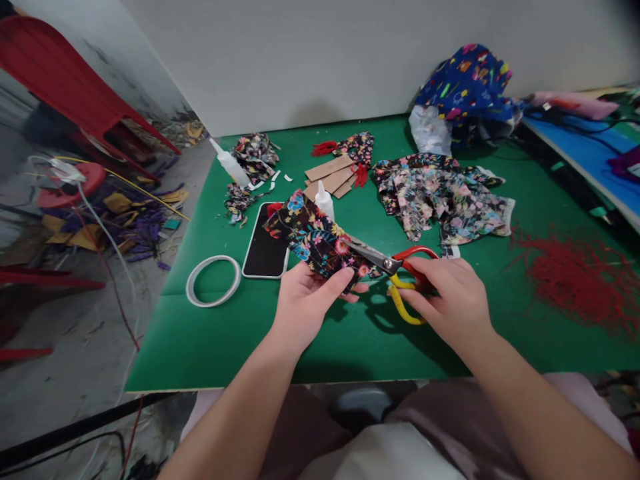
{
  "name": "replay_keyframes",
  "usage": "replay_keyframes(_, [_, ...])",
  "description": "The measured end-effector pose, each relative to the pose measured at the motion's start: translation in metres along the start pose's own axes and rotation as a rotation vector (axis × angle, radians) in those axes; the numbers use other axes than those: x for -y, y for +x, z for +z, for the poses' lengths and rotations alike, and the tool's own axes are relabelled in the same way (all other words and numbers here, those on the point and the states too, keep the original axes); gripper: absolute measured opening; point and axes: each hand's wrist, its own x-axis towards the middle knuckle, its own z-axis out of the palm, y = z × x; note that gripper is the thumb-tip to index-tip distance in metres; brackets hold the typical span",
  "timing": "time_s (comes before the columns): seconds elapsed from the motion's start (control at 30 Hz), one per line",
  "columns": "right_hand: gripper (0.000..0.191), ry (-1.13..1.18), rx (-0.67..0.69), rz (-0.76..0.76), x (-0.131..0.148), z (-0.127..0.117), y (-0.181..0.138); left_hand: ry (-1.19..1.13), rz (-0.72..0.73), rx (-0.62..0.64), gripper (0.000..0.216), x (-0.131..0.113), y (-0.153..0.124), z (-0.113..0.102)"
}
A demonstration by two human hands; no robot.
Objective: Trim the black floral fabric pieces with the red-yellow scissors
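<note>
My left hand (305, 300) pinches the near end of a strip of black floral fabric (313, 237), thumb on top, holding it above the green table (200, 333). My right hand (447, 300) grips scissors (395, 267) with one red and one yellow handle loop. Their blades point left and lie against the fabric's right edge.
A black phone (265, 247) and a white tape ring (213, 281) lie left of the fabric. Two glue bottles (231, 165), cardboard pieces (333, 175), fabric scraps (440, 197), a blue patterned cloth (465, 83) and loose red threads (580, 280) sit farther out. Red stools (75, 87) stand at left.
</note>
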Motion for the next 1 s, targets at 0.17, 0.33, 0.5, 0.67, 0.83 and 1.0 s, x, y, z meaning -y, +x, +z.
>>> replay_keyframes(0.17, [0.042, 0.056, 0.097, 0.117, -0.001, 0.002, 0.000, 0.050, 0.059, -0.048, 0.007, 0.002, 0.001, -0.001])
replay_keyframes(0.33, [0.049, 0.351, 0.188, 0.474, -0.002, 0.000, 0.004, 0.350, 0.420, -0.096, 0.024, -0.001, 0.002, -0.014])
replay_keyframes(0.5, [0.032, 1.004, 0.220, 0.759, 0.013, -0.001, 0.006, 0.797, 0.829, -0.104, 0.041, -0.002, 0.003, -0.025])
replay_keyframes(0.67, [0.038, 1.388, 0.317, 0.792, 0.043, 0.004, 0.004, 0.963, 1.006, -0.084, 0.051, 0.011, 0.005, -0.021])
replay_keyframes(0.83, [0.034, 1.212, 0.266, 0.766, 0.045, 0.001, 0.007, 0.769, 0.775, -0.149, 0.054, 0.015, 0.004, -0.010])
replay_keyframes(1.0, [0.030, 1.012, 0.145, 0.750, 0.033, -0.006, 0.012, 0.135, 0.094, -0.024, 0.043, 0.012, 0.004, 0.001])
